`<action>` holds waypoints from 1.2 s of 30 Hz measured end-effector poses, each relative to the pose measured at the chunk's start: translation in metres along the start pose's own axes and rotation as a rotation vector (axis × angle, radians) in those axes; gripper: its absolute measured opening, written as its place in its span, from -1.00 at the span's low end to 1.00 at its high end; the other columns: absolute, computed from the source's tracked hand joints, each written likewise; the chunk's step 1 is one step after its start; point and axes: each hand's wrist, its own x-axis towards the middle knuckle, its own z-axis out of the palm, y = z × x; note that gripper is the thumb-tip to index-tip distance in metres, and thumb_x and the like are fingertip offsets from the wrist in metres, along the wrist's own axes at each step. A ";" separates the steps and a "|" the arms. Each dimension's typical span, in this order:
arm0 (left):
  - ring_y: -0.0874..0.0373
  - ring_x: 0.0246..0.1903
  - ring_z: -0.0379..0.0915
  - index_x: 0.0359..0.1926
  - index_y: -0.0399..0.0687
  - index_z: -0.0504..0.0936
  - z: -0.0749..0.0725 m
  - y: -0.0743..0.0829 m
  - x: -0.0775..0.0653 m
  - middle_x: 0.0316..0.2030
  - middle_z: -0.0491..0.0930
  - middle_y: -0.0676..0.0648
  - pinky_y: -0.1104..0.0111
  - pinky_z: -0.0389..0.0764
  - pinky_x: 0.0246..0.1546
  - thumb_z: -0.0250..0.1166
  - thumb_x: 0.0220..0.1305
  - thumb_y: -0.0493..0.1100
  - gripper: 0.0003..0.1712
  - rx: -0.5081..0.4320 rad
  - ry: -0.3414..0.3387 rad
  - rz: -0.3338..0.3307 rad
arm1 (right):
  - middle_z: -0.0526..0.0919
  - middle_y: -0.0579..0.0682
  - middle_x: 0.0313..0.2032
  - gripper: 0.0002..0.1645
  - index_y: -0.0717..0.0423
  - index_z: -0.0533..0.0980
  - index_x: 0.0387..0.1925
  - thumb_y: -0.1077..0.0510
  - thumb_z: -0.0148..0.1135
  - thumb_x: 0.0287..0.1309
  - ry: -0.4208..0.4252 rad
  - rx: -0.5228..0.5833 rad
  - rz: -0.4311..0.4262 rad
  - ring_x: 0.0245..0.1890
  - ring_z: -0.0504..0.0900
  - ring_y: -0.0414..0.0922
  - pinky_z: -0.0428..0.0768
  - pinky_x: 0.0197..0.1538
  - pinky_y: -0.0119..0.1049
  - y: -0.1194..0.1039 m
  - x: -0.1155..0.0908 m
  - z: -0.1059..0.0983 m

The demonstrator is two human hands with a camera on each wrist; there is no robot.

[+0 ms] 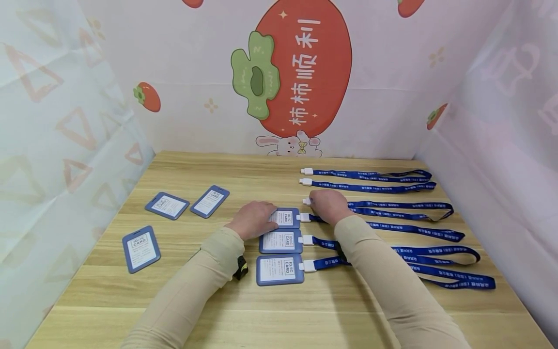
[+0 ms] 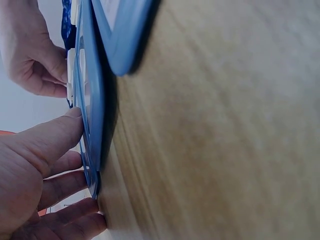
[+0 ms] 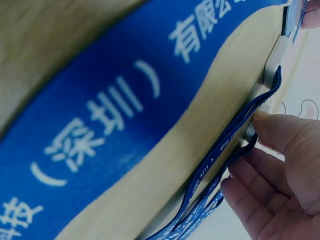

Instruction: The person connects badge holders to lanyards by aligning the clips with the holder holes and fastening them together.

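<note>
Three blue ID card holders lie in a column in the head view, each with a lanyard's white clip at its right end. My left hand holds the farthest of these card holders by its left part, the thumb on its near side. The middle card holder and the nearest one lie below it. My right hand pinches a blue lanyard at its white clip, just beyond the column. In the right wrist view, the thumb presses on that clip, partly hiding it.
Three loose card holders lie at left: one upper, one beside it, one nearer. Two more lanyards stretch at the back right, one farthest and one in front. Printed cloth walls enclose the wooden table.
</note>
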 end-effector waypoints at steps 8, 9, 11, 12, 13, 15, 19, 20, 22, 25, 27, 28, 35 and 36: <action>-0.07 0.34 0.51 0.39 -0.09 0.55 0.000 -0.001 0.001 0.33 0.59 -0.12 0.09 0.49 0.41 0.37 0.42 0.11 -0.35 0.003 0.001 0.000 | 0.77 0.00 -0.21 -0.73 0.04 0.70 0.00 -0.01 0.23 0.50 -0.008 -0.002 -0.034 -0.27 0.66 -0.07 0.75 0.08 -0.10 -0.005 0.006 -0.001; -0.07 0.34 0.51 0.39 -0.08 0.55 0.001 0.000 0.001 0.33 0.59 -0.12 0.09 0.49 0.41 0.37 0.42 0.11 -0.35 0.003 0.001 -0.001 | 0.77 0.00 -0.20 -0.72 0.04 0.70 0.00 -0.01 0.22 0.50 -0.009 -0.007 -0.039 -0.26 0.67 -0.08 0.75 0.08 -0.10 -0.006 0.007 0.000; -0.07 0.33 0.51 0.39 -0.09 0.55 0.000 0.000 0.001 0.33 0.59 -0.12 0.09 0.49 0.41 0.37 0.42 0.11 -0.35 0.003 0.002 0.000 | 0.77 0.00 -0.20 -0.72 0.04 0.69 0.00 -0.01 0.20 0.51 -0.010 -0.007 -0.042 -0.26 0.67 -0.08 0.75 0.07 -0.11 -0.007 0.008 0.000; -0.07 0.33 0.51 0.39 -0.09 0.55 0.000 0.000 0.001 0.33 0.59 -0.12 0.09 0.49 0.42 0.37 0.42 0.11 -0.35 0.002 0.002 0.000 | 0.76 0.00 -0.20 -0.72 0.04 0.69 0.00 -0.01 0.20 0.52 -0.011 -0.006 -0.043 -0.26 0.67 -0.08 0.75 0.07 -0.11 -0.007 0.009 0.000; -0.07 0.33 0.51 0.39 -0.09 0.55 0.000 0.000 0.001 0.33 0.59 -0.12 0.08 0.49 0.41 0.37 0.42 0.11 -0.35 -0.001 0.002 -0.001 | 0.76 -0.01 -0.20 -0.72 0.04 0.69 -0.01 -0.01 0.19 0.52 -0.010 -0.005 -0.043 -0.26 0.67 -0.08 0.75 0.07 -0.11 -0.008 0.009 0.000; -0.08 0.33 0.51 0.39 -0.09 0.56 0.000 0.000 0.001 0.33 0.59 -0.12 0.08 0.49 0.41 0.37 0.42 0.10 -0.36 -0.002 0.003 -0.002 | 0.76 -0.01 -0.21 -0.73 0.03 0.69 -0.02 -0.01 0.19 0.52 -0.007 -0.003 -0.045 -0.26 0.67 -0.08 0.75 0.06 -0.11 -0.009 0.010 0.001; -0.08 0.33 0.52 0.39 -0.09 0.56 0.000 0.000 0.001 0.32 0.60 -0.12 0.08 0.49 0.41 0.37 0.42 0.10 -0.36 -0.003 0.002 -0.007 | 0.77 -0.02 -0.19 -0.75 0.02 0.69 -0.01 0.01 0.20 0.51 -0.005 0.011 -0.050 -0.24 0.68 -0.08 0.74 0.08 -0.11 -0.011 0.012 0.000; -0.07 0.33 0.52 0.39 -0.09 0.56 0.000 0.000 0.001 0.32 0.60 -0.12 0.08 0.49 0.41 0.37 0.42 0.10 -0.36 -0.001 0.000 -0.009 | 0.77 -0.02 -0.19 -0.75 0.02 0.69 -0.01 0.01 0.20 0.51 -0.006 0.013 -0.051 -0.23 0.68 -0.08 0.74 0.08 -0.11 -0.012 0.012 0.000; -0.07 0.32 0.52 0.39 -0.08 0.56 0.001 0.000 0.002 0.32 0.60 -0.11 0.09 0.50 0.41 0.37 0.42 0.11 -0.36 -0.001 -0.003 -0.012 | 0.78 -0.02 -0.16 -0.75 0.01 0.69 0.01 0.02 0.21 0.50 -0.009 0.016 -0.053 -0.20 0.69 -0.08 0.73 0.10 -0.10 -0.012 0.012 0.000; -0.06 0.32 0.53 0.38 -0.08 0.57 0.001 -0.001 0.002 0.31 0.61 -0.11 0.09 0.50 0.40 0.38 0.41 0.10 -0.36 -0.003 -0.002 -0.014 | 0.78 -0.03 -0.14 -0.74 0.01 0.69 0.03 0.02 0.21 0.50 -0.013 0.019 -0.055 -0.19 0.69 -0.08 0.73 0.12 -0.09 -0.013 0.012 0.000; -0.06 0.31 0.53 0.38 -0.08 0.57 0.001 -0.001 0.002 0.31 0.61 -0.11 0.09 0.51 0.40 0.38 0.41 0.10 -0.37 -0.005 -0.002 -0.013 | 0.78 -0.03 -0.14 -0.74 0.01 0.70 0.04 0.02 0.22 0.50 -0.017 0.023 -0.055 -0.20 0.68 -0.08 0.73 0.12 -0.09 -0.014 0.013 0.000; -0.07 0.31 0.53 0.38 -0.08 0.57 0.001 -0.001 0.002 0.31 0.61 -0.12 0.09 0.51 0.40 0.38 0.41 0.09 -0.37 -0.007 -0.001 -0.012 | 0.78 -0.03 -0.15 -0.74 0.01 0.70 0.04 0.02 0.22 0.50 -0.018 0.025 -0.054 -0.21 0.67 -0.08 0.72 0.12 -0.09 -0.014 0.013 0.000; -0.06 0.32 0.52 0.39 -0.08 0.56 0.000 0.000 0.001 0.32 0.60 -0.12 0.09 0.49 0.41 0.37 0.42 0.09 -0.37 -0.014 -0.005 -0.016 | 0.77 -0.04 -0.17 -0.74 0.00 0.70 0.04 0.01 0.22 0.50 -0.022 0.040 -0.050 -0.23 0.64 -0.08 0.72 0.12 -0.11 -0.017 0.015 0.000; -0.06 0.32 0.52 0.39 -0.08 0.56 0.000 0.000 0.001 0.32 0.60 -0.12 0.09 0.50 0.40 0.37 0.42 0.09 -0.37 -0.014 -0.005 -0.015 | 0.76 -0.04 -0.17 -0.74 -0.01 0.70 0.04 0.01 0.23 0.50 -0.024 0.041 -0.048 -0.23 0.64 -0.08 0.72 0.12 -0.11 -0.018 0.015 0.000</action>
